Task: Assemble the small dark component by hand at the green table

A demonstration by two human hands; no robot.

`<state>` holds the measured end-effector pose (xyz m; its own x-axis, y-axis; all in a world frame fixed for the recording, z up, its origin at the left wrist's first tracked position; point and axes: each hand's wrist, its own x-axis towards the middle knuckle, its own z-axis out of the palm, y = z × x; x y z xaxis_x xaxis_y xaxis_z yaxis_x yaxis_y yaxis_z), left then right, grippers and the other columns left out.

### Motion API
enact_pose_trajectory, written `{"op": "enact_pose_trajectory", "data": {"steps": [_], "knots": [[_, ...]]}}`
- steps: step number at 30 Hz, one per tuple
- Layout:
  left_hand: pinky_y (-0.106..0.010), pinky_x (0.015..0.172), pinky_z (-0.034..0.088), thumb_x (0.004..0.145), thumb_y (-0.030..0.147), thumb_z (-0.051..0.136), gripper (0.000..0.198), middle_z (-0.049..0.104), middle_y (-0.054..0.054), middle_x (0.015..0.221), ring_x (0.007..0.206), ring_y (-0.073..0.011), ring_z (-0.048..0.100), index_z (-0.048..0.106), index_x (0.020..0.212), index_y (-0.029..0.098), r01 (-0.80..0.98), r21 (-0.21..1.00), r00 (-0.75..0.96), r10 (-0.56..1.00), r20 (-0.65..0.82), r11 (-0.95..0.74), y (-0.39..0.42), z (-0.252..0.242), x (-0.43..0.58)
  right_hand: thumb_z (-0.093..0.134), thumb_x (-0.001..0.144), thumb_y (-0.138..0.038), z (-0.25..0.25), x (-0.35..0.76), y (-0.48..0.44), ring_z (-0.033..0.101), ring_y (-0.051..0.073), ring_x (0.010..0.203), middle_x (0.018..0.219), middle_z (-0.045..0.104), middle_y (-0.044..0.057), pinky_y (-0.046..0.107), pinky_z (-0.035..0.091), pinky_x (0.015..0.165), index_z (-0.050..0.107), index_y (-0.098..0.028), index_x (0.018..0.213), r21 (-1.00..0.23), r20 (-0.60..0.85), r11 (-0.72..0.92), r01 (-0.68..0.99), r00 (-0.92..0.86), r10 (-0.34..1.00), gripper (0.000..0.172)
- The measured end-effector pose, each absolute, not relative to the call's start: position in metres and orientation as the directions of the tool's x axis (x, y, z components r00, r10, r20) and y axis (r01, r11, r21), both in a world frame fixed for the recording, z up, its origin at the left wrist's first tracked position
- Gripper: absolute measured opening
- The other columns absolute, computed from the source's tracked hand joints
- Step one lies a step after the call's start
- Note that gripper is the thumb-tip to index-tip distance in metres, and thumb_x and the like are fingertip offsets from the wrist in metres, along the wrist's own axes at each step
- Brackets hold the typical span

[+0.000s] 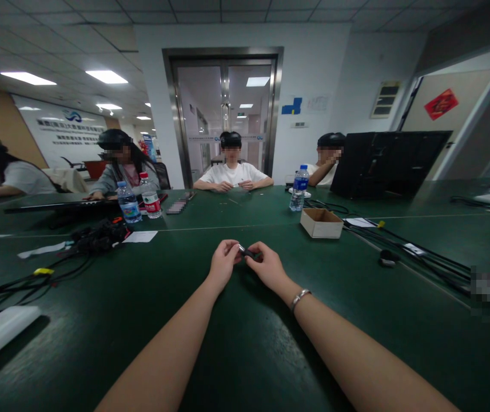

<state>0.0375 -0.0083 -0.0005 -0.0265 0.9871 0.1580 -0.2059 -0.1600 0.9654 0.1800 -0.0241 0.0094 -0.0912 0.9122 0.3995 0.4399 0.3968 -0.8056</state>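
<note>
Over the green table, both hands meet at a small black stick-like object with a silver end (246, 251), too small to name surely. The fingers of my left hand (224, 261) are closed around its silver end. On its dark end, my right hand (267, 264) has thumb and fingers pinched. A silver bracelet (300, 298) circles my right wrist. Part of the object is hidden behind the fingertips.
An open cardboard box (322, 224) and a water bottle (299, 189) stand ahead to the right, near a black monitor (388, 163). Two bottles and a black cable bundle (99, 236) lie left. Cables run along the right. Several people sit across the table.
</note>
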Motion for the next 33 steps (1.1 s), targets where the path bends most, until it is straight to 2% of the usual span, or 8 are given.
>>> {"op": "enact_pose_trajectory", "data": {"steps": [13,24,29,33], "knots": [[-0.03,0.073,0.054,0.074,0.031,0.065,0.022,0.064,-0.006,0.091,0.086,-0.0173,0.062,0.059,0.091,0.017,-0.209,0.965,-0.028,0.987,0.156,-0.159,-0.0133,0.0061,0.0387,0.057,0.072,-0.026,0.007,0.1806,-0.0217,0.058,0.015,0.076,0.085,0.065,0.002,0.028,0.045,0.07,0.061,-0.019,0.084,-0.81,0.404,0.4,0.428,-0.087,0.911,0.014],[-0.034,0.079,0.052,0.071,0.029,0.068,0.028,0.067,-0.009,0.095,0.095,-0.0203,0.064,0.058,0.094,0.017,-0.213,0.965,0.011,0.987,0.16,-0.154,-0.0143,0.0049,0.0373,0.057,0.073,-0.027,0.0078,0.1808,-0.0237,0.058,0.015,0.077,0.086,0.065,0.003,0.028,0.045,0.071,0.06,-0.018,0.086,-0.822,0.394,0.399,0.406,-0.1,0.914,0.016],[-0.033,0.082,0.05,0.072,0.027,0.067,0.025,0.068,-0.008,0.097,0.095,-0.0188,0.064,0.058,0.093,0.017,-0.206,0.965,0.031,0.984,0.174,-0.164,-0.0153,0.0041,0.0372,0.056,0.074,-0.027,0.0062,0.181,-0.0246,0.059,0.015,0.077,0.085,0.065,0.003,0.029,0.046,0.073,0.061,-0.017,0.087,-0.82,0.397,0.412,0.398,-0.123,0.909,0.017],[-0.029,0.078,0.049,0.071,0.03,0.068,0.024,0.067,-0.005,0.09,0.088,-0.0159,0.063,0.059,0.09,0.018,-0.155,0.966,0.018,0.977,0.214,-0.208,-0.0124,0.0,0.0366,0.057,0.075,-0.027,0.0054,0.181,-0.0258,0.06,0.015,0.078,0.087,0.066,0.003,0.029,0.046,0.074,0.061,-0.017,0.088,-0.81,0.41,0.428,0.401,-0.135,0.902,0.017]]}}
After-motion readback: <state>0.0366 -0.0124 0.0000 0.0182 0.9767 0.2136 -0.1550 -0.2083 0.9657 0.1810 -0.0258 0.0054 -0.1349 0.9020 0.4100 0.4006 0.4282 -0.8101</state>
